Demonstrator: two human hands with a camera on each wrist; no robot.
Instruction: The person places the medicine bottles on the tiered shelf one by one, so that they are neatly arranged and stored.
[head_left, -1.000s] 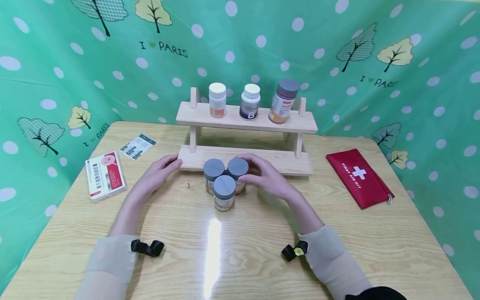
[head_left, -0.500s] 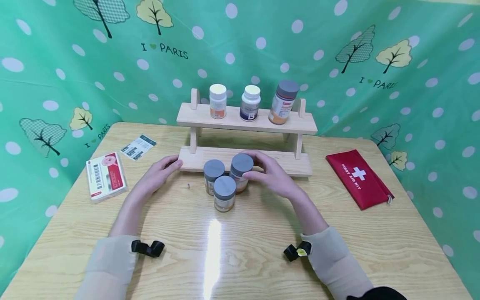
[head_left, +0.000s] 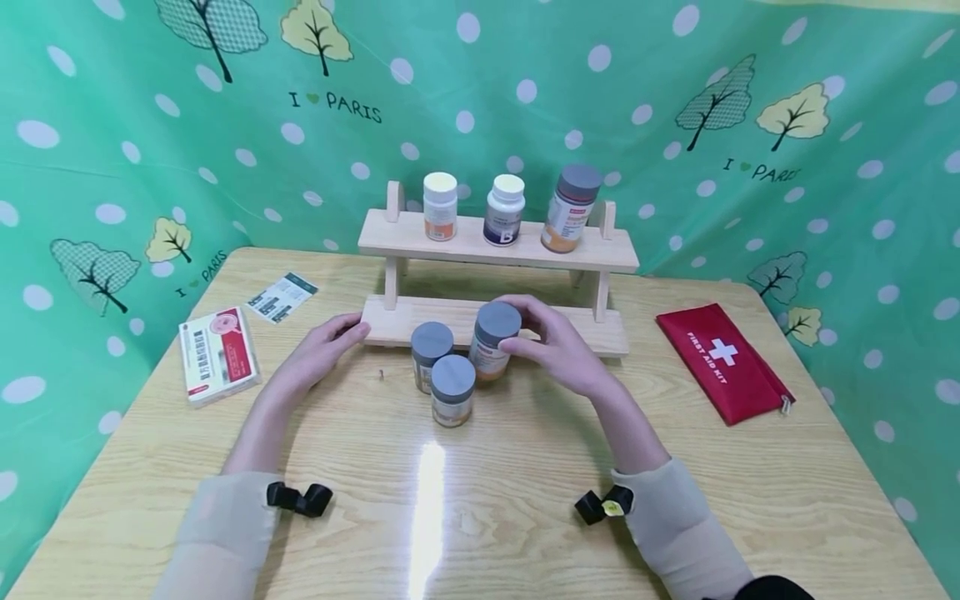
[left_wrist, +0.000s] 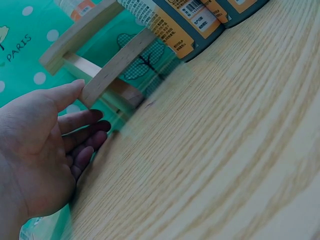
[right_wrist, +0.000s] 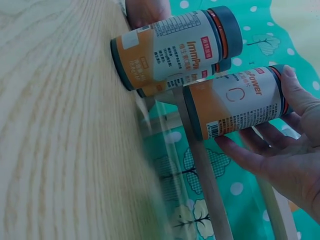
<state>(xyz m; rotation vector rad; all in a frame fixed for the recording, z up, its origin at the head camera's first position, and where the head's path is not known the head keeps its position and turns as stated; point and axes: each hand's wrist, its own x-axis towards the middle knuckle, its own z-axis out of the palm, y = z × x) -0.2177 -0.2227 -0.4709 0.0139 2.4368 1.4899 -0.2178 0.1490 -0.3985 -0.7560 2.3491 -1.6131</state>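
In the head view, my right hand point(head_left: 558, 350) pinches a grey-capped supplement bottle point(head_left: 489, 360) near its cap, thumb in front and fingers behind. The right wrist view shows this bottle point(right_wrist: 235, 102) upright, its base raised off the table, close to the shelf. Two similar bottles stand close together on its left, one behind point(head_left: 431, 367) and one in front point(head_left: 452, 408). At the left end of the two-tier wooden shelf point(head_left: 401, 323), my left hand point(head_left: 318, 354) holds the lower board's corner between thumb and curled fingers, as the left wrist view also shows.
The upper board carries two white-capped bottles, one orange-labelled point(head_left: 440, 208) and one dark-labelled point(head_left: 503, 212), plus a taller grey-capped bottle point(head_left: 570, 208). A medicine box point(head_left: 219, 354) and a printed card point(head_left: 282, 297) lie left; a red first aid pouch point(head_left: 720, 362) lies right.
My right hand has moved the grey-capped bottle rightward and up, opening a gap from the other two bottles. My left hand stays at the shelf's end.
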